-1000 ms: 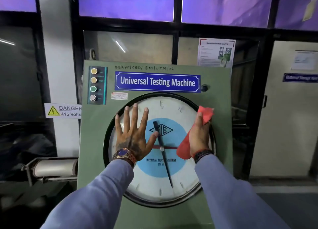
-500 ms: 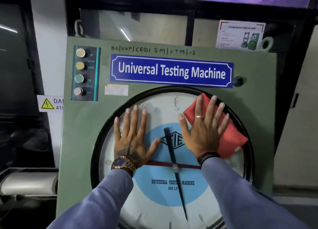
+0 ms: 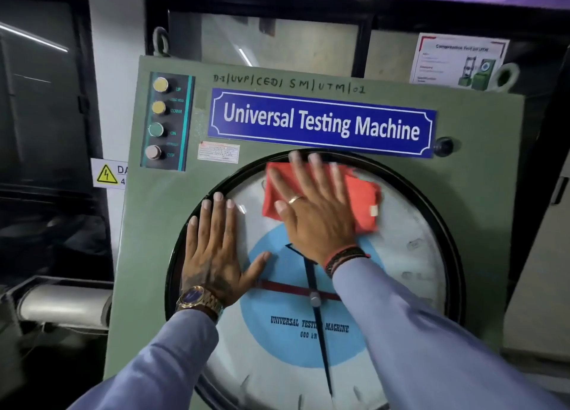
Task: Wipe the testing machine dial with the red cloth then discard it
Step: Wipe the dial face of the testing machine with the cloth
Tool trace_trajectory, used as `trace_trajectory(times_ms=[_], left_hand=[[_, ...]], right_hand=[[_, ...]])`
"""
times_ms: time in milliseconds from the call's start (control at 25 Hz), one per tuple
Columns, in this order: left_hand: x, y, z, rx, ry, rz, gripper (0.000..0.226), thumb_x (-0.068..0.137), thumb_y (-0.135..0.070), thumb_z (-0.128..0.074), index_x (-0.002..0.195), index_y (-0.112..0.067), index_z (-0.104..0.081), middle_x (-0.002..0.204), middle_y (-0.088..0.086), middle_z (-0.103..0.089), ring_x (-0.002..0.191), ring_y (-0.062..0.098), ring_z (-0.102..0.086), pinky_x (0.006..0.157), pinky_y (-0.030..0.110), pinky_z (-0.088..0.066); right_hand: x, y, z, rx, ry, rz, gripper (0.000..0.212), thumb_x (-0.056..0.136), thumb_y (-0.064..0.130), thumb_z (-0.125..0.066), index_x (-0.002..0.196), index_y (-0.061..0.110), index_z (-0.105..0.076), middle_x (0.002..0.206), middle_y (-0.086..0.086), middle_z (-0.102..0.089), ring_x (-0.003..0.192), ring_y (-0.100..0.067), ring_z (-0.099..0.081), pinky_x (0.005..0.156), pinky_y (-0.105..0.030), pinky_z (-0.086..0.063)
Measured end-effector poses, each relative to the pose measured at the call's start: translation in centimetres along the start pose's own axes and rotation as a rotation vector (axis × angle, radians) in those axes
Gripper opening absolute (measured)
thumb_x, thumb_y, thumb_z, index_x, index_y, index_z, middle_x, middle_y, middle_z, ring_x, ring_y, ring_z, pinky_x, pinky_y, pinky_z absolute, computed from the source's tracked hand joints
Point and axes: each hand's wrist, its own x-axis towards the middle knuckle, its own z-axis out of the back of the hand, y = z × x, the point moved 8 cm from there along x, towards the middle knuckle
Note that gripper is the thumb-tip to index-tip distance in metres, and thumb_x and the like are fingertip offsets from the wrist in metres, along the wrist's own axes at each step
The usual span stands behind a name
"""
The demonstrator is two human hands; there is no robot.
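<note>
1. Right hand flat, fingers spread, pressing red cloth on the upper dial glass, just under the top rim.
2. Left hand open, flat on the dial's left side, holding nothing.
3. Risk: cloth is pinned, not gripped, so a fast swipe may bunch or drop it.
4. Risk: lower dial may be missed.

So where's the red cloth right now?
In the head view, the red cloth is pressed flat under the right hand at the top of the dial, just below the blue sign.
</note>
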Motion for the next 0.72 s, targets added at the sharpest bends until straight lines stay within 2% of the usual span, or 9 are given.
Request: trace_trajectory(times_ms=[80,200,280,360,480,720], left_hand=[[0.5,-1.1,-0.4,0.018,0.033,0.005,0.110,0.093,-0.087,-0.036,0.177,-0.021,-0.012,0.186,0.014,-0.001,0.172,0.037,0.000,0.137,0.061,-0.003],[1.9,-3.8,-0.8,0.022,0.037,-0.024,0.109,0.092,-0.090,-0.034,0.177,-0.025,-0.012,0.186,0.014,-0.003,0.172,0.039,-0.002,0.136,0.067,-0.005],[2.5,-4.9,-0.9,0.024,0.040,-0.020,0.111,0.091,-0.091,-0.033,0.177,-0.024,-0.011,0.186,0.013,-0.003,0.172,0.039,-0.003,0.136,0.068,-0.005],[2.2,-4.6,-0.9,0.014,0.025,-0.022,0.111,0.092,-0.091,-0.034,0.177,-0.024,-0.013,0.186,0.012,-0.006,0.172,0.038,-0.005,0.136,0.068,-0.007],[0.5,-2.5,-0.8,0.003,0.004,0.003,0.110,0.091,-0.091,-0.036,0.177,-0.025,-0.016,0.186,0.012,-0.009,0.172,0.038,-0.005,0.136,0.066,-0.009],[-1.2,-1.4,-0.6,-0.037,0.026,0.081,0.112,0.089,-0.088,-0.040,0.176,-0.025,-0.010,0.185,0.013,-0.007,0.171,0.038,-0.005,0.135,0.066,-0.009]], right_hand=[[-2.6,-5.1,0.5,-0.016,-0.023,-0.188,0.066,0.112,0.053,-0.036,0.175,0.046,-0.016,0.187,-0.003,-0.010,0.172,-0.038,-0.012,0.137,-0.063,-0.003],[-8.7,-10.9,1.4,-0.019,-0.069,-0.404,0.067,0.112,0.052,-0.034,0.176,0.036,-0.020,0.186,-0.010,-0.015,0.169,-0.044,-0.018,0.135,-0.068,-0.008],[-10.7,-12.0,1.3,-0.018,-0.070,-0.465,0.069,0.111,0.049,-0.037,0.176,0.027,-0.026,0.184,-0.014,-0.021,0.168,-0.047,-0.022,0.134,-0.070,-0.012],[-10.4,-11.4,1.2,-0.024,-0.075,-0.485,0.069,0.110,0.047,-0.040,0.175,0.025,-0.029,0.184,-0.015,-0.022,0.168,-0.048,-0.022,0.133,-0.071,-0.013],[-7.4,-9.5,1.2,-0.022,-0.070,-0.412,0.067,0.111,0.046,-0.038,0.176,0.031,-0.027,0.185,-0.012,-0.019,0.170,-0.046,-0.016,0.133,-0.071,-0.012],[-0.3,0.7,0.2,0.009,-0.025,0.055,0.067,0.110,0.050,-0.042,0.174,0.039,-0.027,0.186,-0.004,-0.019,0.172,-0.040,-0.013,0.136,-0.068,-0.007]])
